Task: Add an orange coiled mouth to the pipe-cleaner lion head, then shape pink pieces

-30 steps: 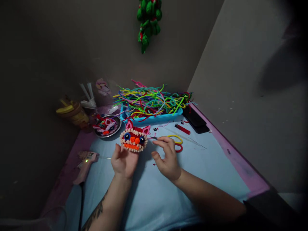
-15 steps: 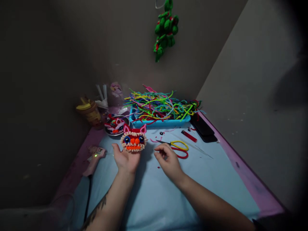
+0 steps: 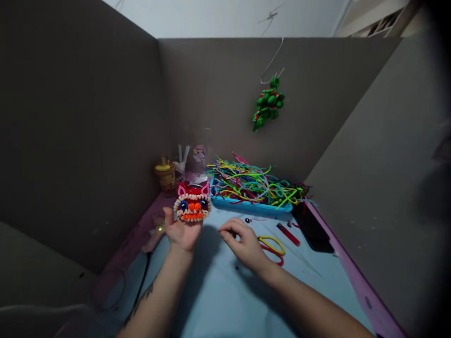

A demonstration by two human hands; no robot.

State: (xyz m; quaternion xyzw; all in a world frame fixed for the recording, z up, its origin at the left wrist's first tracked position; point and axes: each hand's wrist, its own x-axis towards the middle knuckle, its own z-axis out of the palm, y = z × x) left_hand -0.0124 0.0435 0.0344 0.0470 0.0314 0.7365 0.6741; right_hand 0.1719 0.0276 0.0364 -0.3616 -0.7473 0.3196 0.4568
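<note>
My left hand (image 3: 181,234) is raised palm up and holds a pipe-cleaner animal face (image 3: 192,206), red with pink ears, blue eyes, an orange nose and a cream fringe. The face stands upright on my fingertips, turned toward me. My right hand (image 3: 243,244) hovers low over the light blue table mat (image 3: 218,300) with fingers loosely curved and nothing in them. Just right of it lie scissors (image 3: 271,245) with yellow and red handles.
A blue tray (image 3: 253,205) heaped with coloured pipe cleaners (image 3: 253,180) sits at the back. A red lighter (image 3: 288,234) and a black phone (image 3: 312,225) lie to the right, a pink glue gun (image 3: 155,234) to the left. Grey partition walls enclose the table; a green ornament (image 3: 268,102) hangs on the back wall.
My view has tilted upward, showing more of the walls. My left hand has lifted the face slightly. My right hand has drawn back from the scissors' tip.
</note>
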